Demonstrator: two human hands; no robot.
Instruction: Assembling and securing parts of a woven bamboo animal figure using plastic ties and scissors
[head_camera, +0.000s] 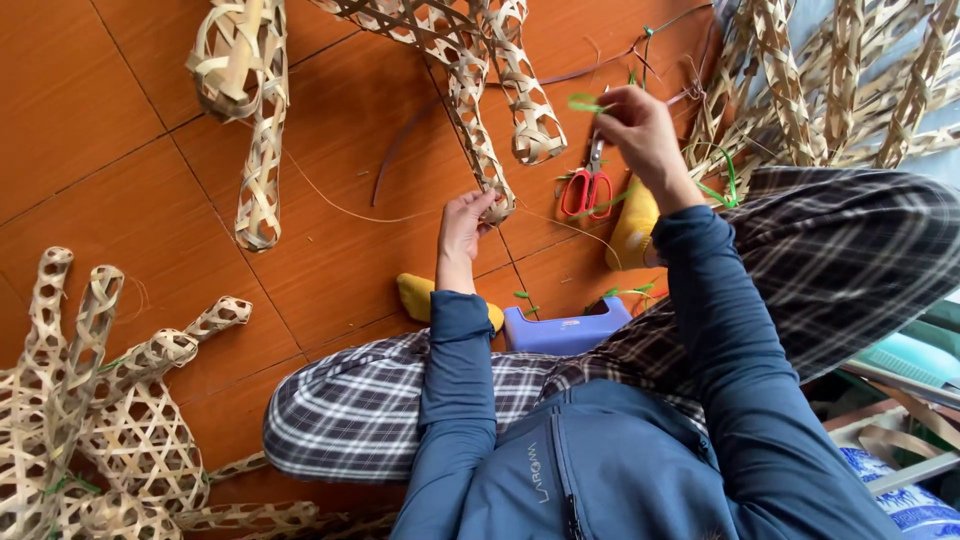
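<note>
Two bare hands are working near the centre top of the frame, above an orange tiled floor (120, 120). The left hand (463, 222), coming up from a blue sleeve, is closing its fingers (486, 203) around the lower end of a woven bamboo leg (478, 130), which is running down from a larger lattice frame (400, 20) at the top edge. The right hand (640, 130) is raised higher and to the right, its fingers (610, 105) pressed together and pinching a thin green strip (585, 102) that is sticking out to the left. Red-handled scissors (588, 185) are lying on the floor just below that hand, between it and a yellow slipper (632, 228). A second yellow slipper (420, 297) is showing beside the left forearm, next to a low purple stool (565, 328) that is sitting under the person's checked trousers (360, 410).

A second woven leg (528, 100) is hanging just right of the held one. Another woven piece (250, 110) is lying in the upper left of the frame, and a bigger lattice figure (110, 420) is filling the lower left corner. More bamboo weaving (850, 80) is piling up in the upper right. Loose green scraps (525, 297) are lying on the floor near the stool.
</note>
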